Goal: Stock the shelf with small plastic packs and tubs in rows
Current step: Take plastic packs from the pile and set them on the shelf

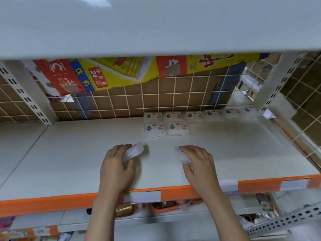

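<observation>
upright (26, 94): running down the upper left of the frame, its slots carrying the shelf brackets.
carton (97, 73): lying flattened behind the wire grid (156, 100) in the upper middle, probably backing the bay so nothing is slipping through.
shelf (69, 153): filling the middle of the frame, mostly bare; its orange lip (43, 204) is crossing the lower part with white price tags stuck on it.
left hand (117, 164): reaching in at lower centre-left, fingers curling round a clear pack (134, 151), pinching it between thumb and fingertips so its far end is leading toward the stocked rows.
stocked packs (154, 129): sitting at centre, well back from the hands; one row is running along the grid toward the right, and a second row of two is starting in front of it at its left end. labels are facing up, so they are reading from the aisle.
right hand (198, 162): reaching in at lower centre-right, fingers gripping a second clear pack (181, 156), which is blurred, so its label side cannot be told.
step, as i judge it: both hands are carrying one pack each toward the second row, likely to be set down just right of its two packs.
risk: the thin plastic is looking slippery, and a hasty push could be nudging the rows askew.
far right: a second upright (278, 80) and more grid are closing off the bay.
</observation>
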`<state>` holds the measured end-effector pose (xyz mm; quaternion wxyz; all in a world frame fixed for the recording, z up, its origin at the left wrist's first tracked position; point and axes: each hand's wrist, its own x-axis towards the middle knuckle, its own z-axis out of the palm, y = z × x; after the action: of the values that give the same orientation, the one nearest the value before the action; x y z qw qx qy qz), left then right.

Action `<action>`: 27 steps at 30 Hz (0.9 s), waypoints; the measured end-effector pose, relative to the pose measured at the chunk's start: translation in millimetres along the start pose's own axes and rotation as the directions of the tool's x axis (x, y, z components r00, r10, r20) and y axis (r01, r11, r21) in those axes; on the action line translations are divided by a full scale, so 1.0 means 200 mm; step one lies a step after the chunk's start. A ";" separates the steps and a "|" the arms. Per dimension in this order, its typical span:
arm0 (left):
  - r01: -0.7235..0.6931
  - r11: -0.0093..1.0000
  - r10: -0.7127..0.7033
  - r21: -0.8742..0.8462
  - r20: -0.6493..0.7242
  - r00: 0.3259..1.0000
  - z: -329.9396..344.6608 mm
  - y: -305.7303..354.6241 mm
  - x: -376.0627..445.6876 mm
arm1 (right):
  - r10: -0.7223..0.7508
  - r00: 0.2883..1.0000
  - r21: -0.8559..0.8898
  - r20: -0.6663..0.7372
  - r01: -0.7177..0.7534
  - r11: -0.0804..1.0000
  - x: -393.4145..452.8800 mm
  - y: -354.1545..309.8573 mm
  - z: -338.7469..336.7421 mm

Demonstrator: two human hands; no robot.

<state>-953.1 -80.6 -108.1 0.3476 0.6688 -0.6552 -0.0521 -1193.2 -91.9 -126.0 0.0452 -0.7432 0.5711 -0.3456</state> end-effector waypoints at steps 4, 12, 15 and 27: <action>-0.027 0.999 0.027 -0.035 0.024 0.999 0.21 0.28 0.02 | 0.012 1.000 -0.019 -0.026 -0.012 1.000 0.01 0.30 -0.17; -0.212 0.977 0.211 -0.007 0.109 0.971 0.56 0.77 0.14 | 0.041 0.994 -0.015 -0.106 -0.043 0.999 0.04 0.70 -0.38; -0.309 0.947 0.299 0.086 0.115 0.947 0.66 0.87 0.24 | 0.033 0.990 0.004 -0.138 -0.033 0.999 0.03 0.78 -0.42; -0.291 0.925 0.239 0.245 0.222 0.945 0.87 0.93 0.39 | 0.028 0.981 0.037 -0.194 -0.021 0.999 0.04 0.92 -0.51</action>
<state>-1190.7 -203.0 -110.2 0.1920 0.6072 -0.7706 0.0240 -1399.8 -128.3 -130.6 0.0065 -0.6978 0.5759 -0.4259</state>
